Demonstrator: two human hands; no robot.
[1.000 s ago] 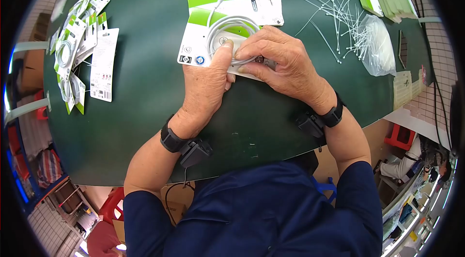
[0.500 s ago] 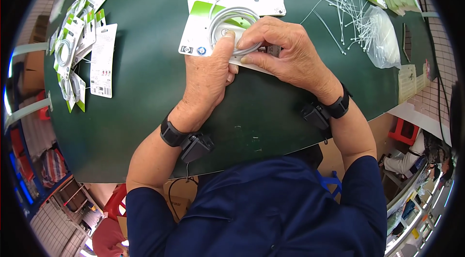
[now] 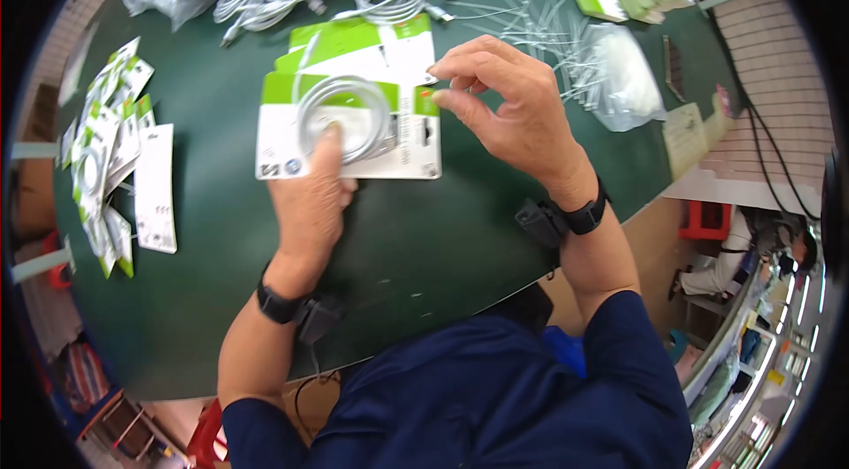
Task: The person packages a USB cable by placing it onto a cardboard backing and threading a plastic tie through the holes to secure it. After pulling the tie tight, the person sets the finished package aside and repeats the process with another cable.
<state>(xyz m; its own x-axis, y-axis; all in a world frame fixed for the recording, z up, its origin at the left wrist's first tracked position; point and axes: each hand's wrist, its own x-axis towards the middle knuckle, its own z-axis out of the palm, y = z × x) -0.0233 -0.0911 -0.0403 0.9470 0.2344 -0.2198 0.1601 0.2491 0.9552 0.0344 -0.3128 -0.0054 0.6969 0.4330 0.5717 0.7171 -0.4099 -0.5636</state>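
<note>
At eleven o'clock from the shirt [image 3: 478, 389], the left hand [image 3: 306, 211] held a cable coil [image 3: 378, 122] on a card [image 3: 413, 160]. The right hand [image 3: 513, 102], at the coil's three o'clock, gaped a bit. If the left thumb [image 3: 328, 146] slipped, the coil could slide.

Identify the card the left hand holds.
The central card bearing a coiled cable; the left hand has its thumb over it, while the other cards lie apart from that hand.

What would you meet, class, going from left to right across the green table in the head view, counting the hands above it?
Pile of carded cables → left hand holding a coiled cable → right hand → clear plastic bag → yellowish paper
</note>
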